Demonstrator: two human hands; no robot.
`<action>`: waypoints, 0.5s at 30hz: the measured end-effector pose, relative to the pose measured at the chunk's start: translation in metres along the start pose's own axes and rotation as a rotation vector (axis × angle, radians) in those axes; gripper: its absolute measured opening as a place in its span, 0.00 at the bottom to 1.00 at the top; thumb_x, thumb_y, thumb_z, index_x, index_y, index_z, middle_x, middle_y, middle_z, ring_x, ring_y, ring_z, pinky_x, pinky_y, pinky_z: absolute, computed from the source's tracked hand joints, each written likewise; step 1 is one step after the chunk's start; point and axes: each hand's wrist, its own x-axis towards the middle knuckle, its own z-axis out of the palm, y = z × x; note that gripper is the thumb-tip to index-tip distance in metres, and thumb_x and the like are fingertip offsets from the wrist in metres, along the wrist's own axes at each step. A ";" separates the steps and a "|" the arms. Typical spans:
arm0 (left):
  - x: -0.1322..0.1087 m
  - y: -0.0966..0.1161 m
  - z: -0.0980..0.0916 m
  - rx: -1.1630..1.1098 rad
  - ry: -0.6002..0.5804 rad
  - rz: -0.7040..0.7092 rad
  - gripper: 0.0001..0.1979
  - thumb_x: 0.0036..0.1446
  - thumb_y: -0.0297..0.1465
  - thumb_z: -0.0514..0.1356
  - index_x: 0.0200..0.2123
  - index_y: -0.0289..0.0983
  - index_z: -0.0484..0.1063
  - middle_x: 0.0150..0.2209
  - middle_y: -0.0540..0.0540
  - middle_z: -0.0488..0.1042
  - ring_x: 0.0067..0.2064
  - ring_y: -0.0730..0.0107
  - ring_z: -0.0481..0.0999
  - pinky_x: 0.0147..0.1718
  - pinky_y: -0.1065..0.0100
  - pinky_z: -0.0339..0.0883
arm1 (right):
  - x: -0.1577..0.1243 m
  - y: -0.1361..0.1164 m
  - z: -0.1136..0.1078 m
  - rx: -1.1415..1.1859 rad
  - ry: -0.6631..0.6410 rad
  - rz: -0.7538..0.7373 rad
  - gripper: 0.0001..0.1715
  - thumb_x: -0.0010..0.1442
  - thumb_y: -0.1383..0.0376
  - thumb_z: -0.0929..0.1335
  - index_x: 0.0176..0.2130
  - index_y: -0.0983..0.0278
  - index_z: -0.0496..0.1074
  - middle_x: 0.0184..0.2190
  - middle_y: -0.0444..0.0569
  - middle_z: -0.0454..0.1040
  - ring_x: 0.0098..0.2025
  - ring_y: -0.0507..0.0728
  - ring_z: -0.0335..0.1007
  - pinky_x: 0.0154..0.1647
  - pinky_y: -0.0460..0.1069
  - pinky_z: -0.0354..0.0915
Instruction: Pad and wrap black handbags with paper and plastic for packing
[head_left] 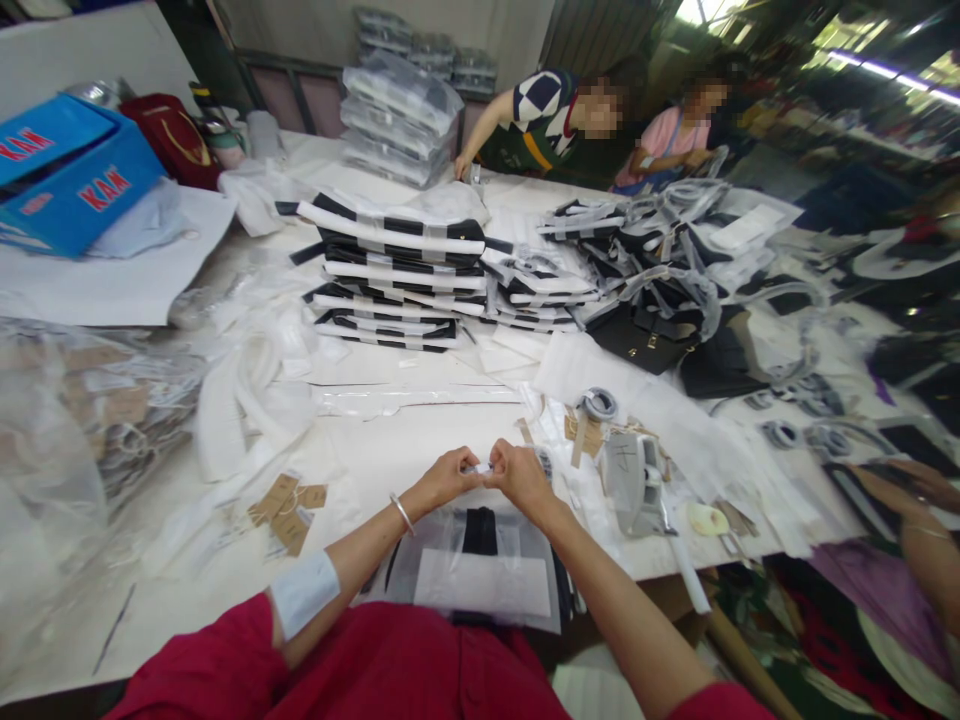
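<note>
Just above the table's front part, my left hand (448,474) and my right hand (519,474) meet fingertip to fingertip. Both pinch a small whitish strip (482,468) between them; its details are too small to tell. Below the hands, against my body, lies a black bag in clear plastic (480,530) with a white sheet (484,583) on it. Brown cardboard tags (291,512) with strings lie left of my left forearm. A grey tape dispenser (634,480) stands to the right of my right hand, with a roll of tape (598,403) behind it.
Flat black bags with white wrapping (405,270) are stacked behind the hands. Loose black bags (645,330) lie at the right. A blue box (82,180) stands back left, plastic bags (52,430) at the left. Two people are across the table; another person's hands (900,485) are far right.
</note>
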 end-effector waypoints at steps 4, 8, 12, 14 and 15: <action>0.000 -0.005 0.001 -0.031 0.015 0.007 0.13 0.47 0.38 0.63 0.34 0.36 0.69 0.23 0.56 0.63 0.27 0.73 0.61 0.27 0.70 0.54 | -0.008 -0.001 0.008 -0.052 0.116 -0.056 0.07 0.53 0.70 0.73 0.28 0.61 0.72 0.25 0.44 0.77 0.31 0.55 0.71 0.33 0.47 0.57; -0.002 -0.007 0.003 -0.041 0.022 0.012 0.15 0.47 0.40 0.63 0.34 0.36 0.70 0.23 0.56 0.63 0.27 0.73 0.62 0.27 0.70 0.55 | -0.013 -0.002 0.010 -0.050 0.097 -0.030 0.04 0.55 0.71 0.71 0.30 0.62 0.73 0.28 0.46 0.77 0.34 0.55 0.72 0.36 0.47 0.58; -0.003 -0.005 0.007 -0.028 0.045 0.019 0.13 0.46 0.38 0.63 0.31 0.36 0.69 0.24 0.55 0.65 0.29 0.72 0.64 0.28 0.70 0.55 | -0.010 -0.005 0.008 0.021 0.036 0.104 0.07 0.52 0.71 0.72 0.33 0.61 0.74 0.25 0.42 0.76 0.30 0.53 0.70 0.32 0.46 0.56; -0.004 -0.004 0.008 -0.040 0.049 0.006 0.12 0.46 0.39 0.63 0.30 0.36 0.69 0.23 0.55 0.65 0.28 0.71 0.65 0.28 0.70 0.55 | -0.008 -0.007 0.007 0.061 0.003 0.174 0.07 0.50 0.71 0.73 0.32 0.61 0.74 0.25 0.41 0.75 0.29 0.52 0.70 0.30 0.46 0.55; -0.005 -0.003 0.008 -0.052 0.048 -0.006 0.12 0.46 0.39 0.63 0.30 0.37 0.69 0.23 0.55 0.66 0.28 0.71 0.65 0.27 0.70 0.55 | -0.006 -0.006 0.007 0.069 -0.006 0.191 0.08 0.49 0.70 0.73 0.32 0.61 0.75 0.25 0.41 0.75 0.29 0.52 0.69 0.30 0.46 0.55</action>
